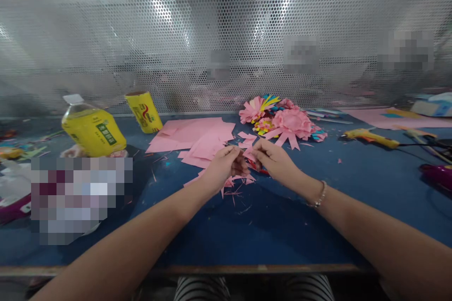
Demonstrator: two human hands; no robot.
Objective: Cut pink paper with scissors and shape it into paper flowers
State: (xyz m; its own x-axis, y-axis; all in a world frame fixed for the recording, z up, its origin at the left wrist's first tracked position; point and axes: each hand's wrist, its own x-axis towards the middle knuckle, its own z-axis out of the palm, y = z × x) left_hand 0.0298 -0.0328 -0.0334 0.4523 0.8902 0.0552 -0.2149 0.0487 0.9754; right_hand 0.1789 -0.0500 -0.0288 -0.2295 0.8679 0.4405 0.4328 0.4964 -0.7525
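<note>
My left hand (226, 165) is closed in a pinch, fingertips facing my right hand (271, 156), just above the blue table. Also pinched, my right hand wears a beaded bracelet (321, 194) at the wrist. Between the fingertips shows a small piece of pink paper (248, 153), which both hands appear to grip; the fingers partly hide it. Something red, perhaps scissor handles (260, 167), lies beneath my right hand. Pink paper sheets (197, 132) lie in a loose stack beyond my left hand, with cut scraps (229, 181) under the hands.
Pink, yellow and blue paper flowers (291, 124) are piled behind my right hand. A yellow glue gun (372, 139) lies at right. A bottle of yellow liquid (93, 129) and a yellow can (144, 113) stand left. A perforated metal screen (226, 33) closes the back.
</note>
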